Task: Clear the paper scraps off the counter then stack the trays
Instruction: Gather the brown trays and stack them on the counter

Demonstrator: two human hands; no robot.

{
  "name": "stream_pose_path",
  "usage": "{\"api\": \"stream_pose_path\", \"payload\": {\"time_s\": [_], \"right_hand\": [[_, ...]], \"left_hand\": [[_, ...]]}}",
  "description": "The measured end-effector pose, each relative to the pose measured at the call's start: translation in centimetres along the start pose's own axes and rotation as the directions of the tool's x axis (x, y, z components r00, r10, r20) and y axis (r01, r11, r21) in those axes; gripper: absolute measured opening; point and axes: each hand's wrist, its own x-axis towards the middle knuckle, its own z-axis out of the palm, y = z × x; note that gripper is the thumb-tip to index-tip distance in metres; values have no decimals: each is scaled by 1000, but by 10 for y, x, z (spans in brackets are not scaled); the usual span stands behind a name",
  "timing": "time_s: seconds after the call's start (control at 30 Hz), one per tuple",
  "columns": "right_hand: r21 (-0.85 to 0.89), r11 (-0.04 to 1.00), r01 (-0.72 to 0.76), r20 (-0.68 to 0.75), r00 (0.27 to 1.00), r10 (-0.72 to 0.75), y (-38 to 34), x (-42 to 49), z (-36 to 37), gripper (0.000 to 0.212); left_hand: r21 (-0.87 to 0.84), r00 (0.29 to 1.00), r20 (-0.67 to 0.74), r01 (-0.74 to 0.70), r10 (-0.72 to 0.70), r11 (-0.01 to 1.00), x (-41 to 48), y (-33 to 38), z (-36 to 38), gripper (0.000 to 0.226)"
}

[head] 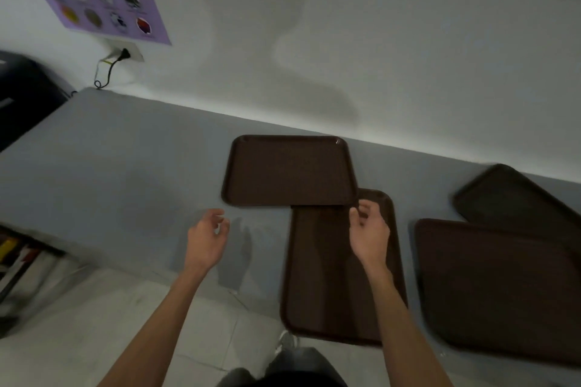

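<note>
Plain white wall (pixel 361 25) in dim light. High at left, a purple poster (pixel 103 0); just below, a wall socket (pixel 134 53) with a black plug (pixel 125 54) and dangling cord (pixel 109 72). Along the wall, a grey counter (pixel 125 166). Beneath, a pale tiled floor (pixel 110 324). Far left, a blurred black machine (pixel 28 88)

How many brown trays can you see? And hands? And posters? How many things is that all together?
Brown trays: 4
Hands: 2, the left hand and the right hand
Purple poster: 1
Total: 7
</note>
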Motion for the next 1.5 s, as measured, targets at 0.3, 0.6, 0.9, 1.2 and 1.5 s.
{"api": "stream_pose_path", "payload": {"time_s": [0.3, 0.6, 0.9, 1.2, 1.5], "right_hand": [[-185, 968, -171, -5, 985, 173, -13, 113, 51, 48], [-257, 938, -232, -19, 972, 235, -37, 89, 92, 28], [-156, 973, -169, -16, 986, 168, -103, -17, 187, 32], [-174, 955, -240, -44, 971, 236, -119, -84, 232, 26], [-182, 939, -292, -3, 955, 296, -120, -115, 247, 59]], "left_hand": [[0, 975, 90, 202, -201, 979, 117, -16, 16, 55], [60, 961, 148, 228, -235, 972, 188, -61, 18, 38], [99, 979, 112, 160, -170, 982, 221, -149, -100, 37], [-4, 983, 73, 167, -166, 986, 213, -190, -144, 33], [134, 974, 194, 89, -115, 987, 215, -206, -141, 39]]}}
